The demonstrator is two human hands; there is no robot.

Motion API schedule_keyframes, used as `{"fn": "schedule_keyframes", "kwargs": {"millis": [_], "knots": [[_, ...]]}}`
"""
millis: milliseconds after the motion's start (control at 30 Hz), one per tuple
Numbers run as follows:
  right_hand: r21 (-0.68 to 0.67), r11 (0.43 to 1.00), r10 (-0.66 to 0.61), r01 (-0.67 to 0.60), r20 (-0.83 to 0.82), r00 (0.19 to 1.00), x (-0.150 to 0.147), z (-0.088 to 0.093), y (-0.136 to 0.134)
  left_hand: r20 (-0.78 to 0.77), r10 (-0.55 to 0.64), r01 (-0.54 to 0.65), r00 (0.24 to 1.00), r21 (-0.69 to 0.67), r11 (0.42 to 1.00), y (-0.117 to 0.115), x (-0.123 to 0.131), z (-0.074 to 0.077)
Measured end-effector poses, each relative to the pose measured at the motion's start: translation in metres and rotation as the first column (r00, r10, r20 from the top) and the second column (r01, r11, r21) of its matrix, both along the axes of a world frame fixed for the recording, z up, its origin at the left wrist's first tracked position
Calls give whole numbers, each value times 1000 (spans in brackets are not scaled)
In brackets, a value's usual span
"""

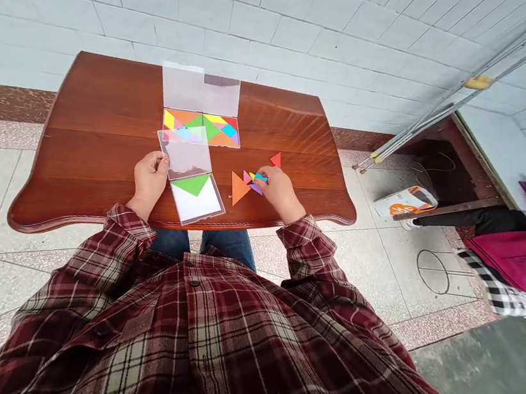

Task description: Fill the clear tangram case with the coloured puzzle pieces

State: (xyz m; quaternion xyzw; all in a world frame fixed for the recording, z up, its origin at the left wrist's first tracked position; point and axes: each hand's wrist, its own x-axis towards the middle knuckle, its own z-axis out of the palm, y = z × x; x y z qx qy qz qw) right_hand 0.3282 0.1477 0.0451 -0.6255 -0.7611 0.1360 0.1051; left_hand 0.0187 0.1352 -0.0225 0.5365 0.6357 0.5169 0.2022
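Left hand (149, 177) grips the edge of the clear lid (185, 156), thumb on top, with the lid open above the near case (201, 205) at the counter's (96, 136) front edge. Inside that case is a green triangle (193, 182) on white, and glare on the lid blurs what lies behind it. Right of the case, the right hand (280, 191) curls over small coloured pieces (254, 179). Its fingertips cover them, so I cannot tell if it pinches one. An orange triangle (237, 188) lies between case and pieces, a red triangle (276, 159) just beyond. Behind the case a second case (221, 130) lies open, full of colours. Far right of the case, on the floor, sits an orange-and-white carton (405, 201), print too small to read. A person's pink sleeve (521, 257) is cut off by the frame.
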Motion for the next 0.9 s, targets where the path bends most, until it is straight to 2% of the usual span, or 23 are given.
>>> {"fn": "schedule_keyframes", "kwargs": {"millis": [133, 333, 500, 633, 767, 900], "knots": [[-40, 998, 51, -49, 28, 998, -15, -9, -14, 1, 9, -9, 1000, 14, 1000, 0, -2, -1], [-35, 999, -27, 29, 71, 997, -49, -23, -28, 15, 16, -16, 1000, -10, 1000, -2, -4, -1], [-55, 996, -75, 72, -48, 996, -46, -30, -19, 7, 18, -18, 1000, -17, 1000, -3, -5, 0], [-77, 996, -57, 40, -221, 974, -42, -34, -16, -9, 27, -27, 1000, -3, 1000, -3, -6, 0], [-56, 998, -60, 39, -458, 887, -37, -43, -19, -11, 31, -31, 999, -11, 999, -4, -5, 1], [-128, 989, -139, 71, -676, 723, -34, -56, -24, 8, 25, -25, 1000, -30, 999, -5, -3, 2]]}}
